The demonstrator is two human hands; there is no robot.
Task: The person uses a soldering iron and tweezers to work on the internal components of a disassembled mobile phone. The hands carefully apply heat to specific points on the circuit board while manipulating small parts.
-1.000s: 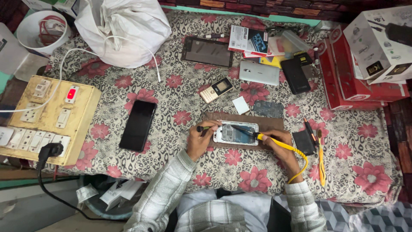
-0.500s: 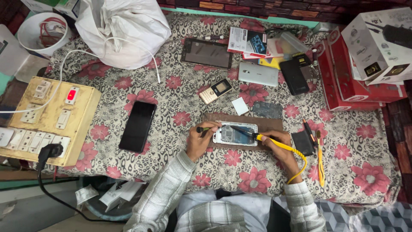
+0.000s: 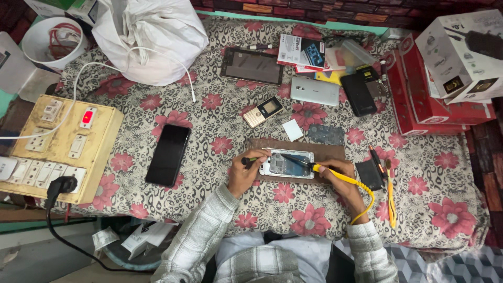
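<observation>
While left hand (image 3: 242,175) steadies opened phone (image 3: 287,163) — right hand (image 3: 335,175) holds soldering iron (image 3: 314,167).

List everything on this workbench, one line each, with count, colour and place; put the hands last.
Opened phone: one, white frame, on brown board, centre.
Brown board: one, under the opened phone.
Yellow-handled soldering iron: one, in right hand, tip over opened phone.
Small green-and-black tool: one, in left hand.
Black smartphone: one, face up, left of centre.
Yellow switchboard: one, left edge, red light on.
White plastic bag: one, top left.
Dark tablet: one, top centre.
Silver phone: one, upper centre.
Red boxes: a stack, right.
Left hand: beside opened phone.
Right hand: on board's right end.
</observation>
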